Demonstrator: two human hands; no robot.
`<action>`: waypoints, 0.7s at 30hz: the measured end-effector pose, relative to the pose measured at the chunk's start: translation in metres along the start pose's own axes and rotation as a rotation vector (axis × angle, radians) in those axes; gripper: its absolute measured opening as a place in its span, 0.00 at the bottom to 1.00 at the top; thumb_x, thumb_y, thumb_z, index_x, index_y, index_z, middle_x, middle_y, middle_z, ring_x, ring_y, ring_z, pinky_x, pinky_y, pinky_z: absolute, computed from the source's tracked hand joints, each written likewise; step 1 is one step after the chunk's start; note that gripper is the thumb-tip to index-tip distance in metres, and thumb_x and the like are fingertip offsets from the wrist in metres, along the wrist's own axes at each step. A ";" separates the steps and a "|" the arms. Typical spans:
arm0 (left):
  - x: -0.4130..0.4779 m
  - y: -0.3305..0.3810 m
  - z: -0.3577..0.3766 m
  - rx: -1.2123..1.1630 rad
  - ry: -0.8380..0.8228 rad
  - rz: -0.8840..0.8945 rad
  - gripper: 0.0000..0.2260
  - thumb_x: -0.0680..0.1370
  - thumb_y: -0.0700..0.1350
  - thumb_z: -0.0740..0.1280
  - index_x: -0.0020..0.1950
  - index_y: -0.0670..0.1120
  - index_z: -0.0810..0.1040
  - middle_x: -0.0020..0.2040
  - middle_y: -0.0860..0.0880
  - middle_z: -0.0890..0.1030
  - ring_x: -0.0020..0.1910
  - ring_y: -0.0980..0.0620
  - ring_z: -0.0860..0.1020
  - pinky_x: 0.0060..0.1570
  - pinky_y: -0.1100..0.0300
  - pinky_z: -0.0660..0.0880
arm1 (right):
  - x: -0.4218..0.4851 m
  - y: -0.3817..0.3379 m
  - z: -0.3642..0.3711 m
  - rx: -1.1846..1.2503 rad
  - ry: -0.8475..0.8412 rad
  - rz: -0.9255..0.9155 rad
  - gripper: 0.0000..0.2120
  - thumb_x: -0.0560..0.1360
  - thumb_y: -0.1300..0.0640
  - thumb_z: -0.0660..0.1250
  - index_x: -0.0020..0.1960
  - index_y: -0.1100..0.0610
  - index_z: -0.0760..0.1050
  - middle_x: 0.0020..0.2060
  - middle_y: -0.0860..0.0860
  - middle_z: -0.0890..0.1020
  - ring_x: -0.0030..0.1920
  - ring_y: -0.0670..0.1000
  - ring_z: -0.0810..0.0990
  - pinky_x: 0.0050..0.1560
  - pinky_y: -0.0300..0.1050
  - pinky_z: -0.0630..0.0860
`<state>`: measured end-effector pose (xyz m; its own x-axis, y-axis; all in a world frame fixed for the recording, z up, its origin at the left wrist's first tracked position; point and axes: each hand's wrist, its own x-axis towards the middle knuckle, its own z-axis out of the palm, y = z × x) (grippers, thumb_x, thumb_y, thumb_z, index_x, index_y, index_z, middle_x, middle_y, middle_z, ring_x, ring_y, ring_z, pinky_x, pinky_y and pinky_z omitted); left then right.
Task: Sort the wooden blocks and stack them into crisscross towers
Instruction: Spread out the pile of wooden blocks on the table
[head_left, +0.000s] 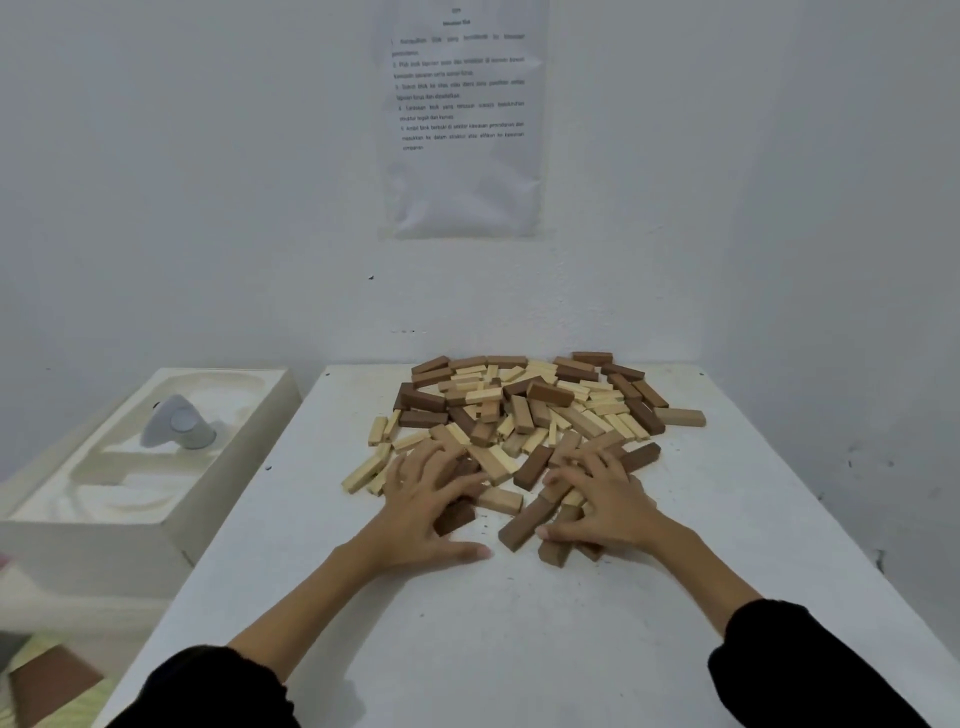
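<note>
Left hand (431, 499), right hand (605, 501) spread flat on block pile (519, 410) at 6 o'clock, gripping nothing. I'd split dark from pale first.

1. We find only one thing bearing text: a printed sheet (461, 119) on the wall (208, 208) above the desk's (519, 623) far edge.
2. We make out a heading and numbered paragraphs there, too blurred to read.

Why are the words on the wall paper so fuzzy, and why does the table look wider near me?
Head view: print on the paper is small and soft, unreadable. Head view: the wide-angle lens stretches the table toward its near edge. Head view: dim, even light, only faint shadows beside the blocks.
</note>
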<state>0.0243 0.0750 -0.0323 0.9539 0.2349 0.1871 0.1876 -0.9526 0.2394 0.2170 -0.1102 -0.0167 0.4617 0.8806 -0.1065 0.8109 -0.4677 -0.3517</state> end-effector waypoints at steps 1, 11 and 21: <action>0.003 0.007 0.002 0.006 0.009 0.045 0.38 0.65 0.79 0.52 0.72 0.65 0.60 0.76 0.58 0.51 0.75 0.56 0.40 0.70 0.49 0.30 | -0.001 0.000 0.002 -0.003 0.058 0.012 0.39 0.55 0.23 0.55 0.62 0.39 0.68 0.71 0.45 0.58 0.73 0.53 0.50 0.67 0.57 0.57; 0.042 0.067 0.020 -0.034 -0.099 0.027 0.50 0.61 0.78 0.55 0.76 0.51 0.53 0.76 0.50 0.53 0.75 0.52 0.50 0.72 0.51 0.43 | -0.010 0.049 -0.005 0.155 0.369 0.078 0.37 0.62 0.22 0.46 0.63 0.38 0.70 0.70 0.45 0.63 0.72 0.52 0.52 0.70 0.55 0.54; 0.050 0.066 0.023 0.005 -0.073 0.100 0.44 0.65 0.71 0.49 0.75 0.48 0.58 0.74 0.49 0.58 0.72 0.51 0.57 0.69 0.55 0.47 | -0.017 0.070 -0.021 0.021 -0.147 -0.140 0.56 0.47 0.20 0.64 0.70 0.31 0.46 0.73 0.38 0.38 0.72 0.52 0.31 0.71 0.59 0.40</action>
<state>0.0897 0.0195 -0.0291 0.9823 0.1242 0.1402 0.0918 -0.9717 0.2177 0.2733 -0.1590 -0.0204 0.2867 0.9391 -0.1893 0.8551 -0.3399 -0.3914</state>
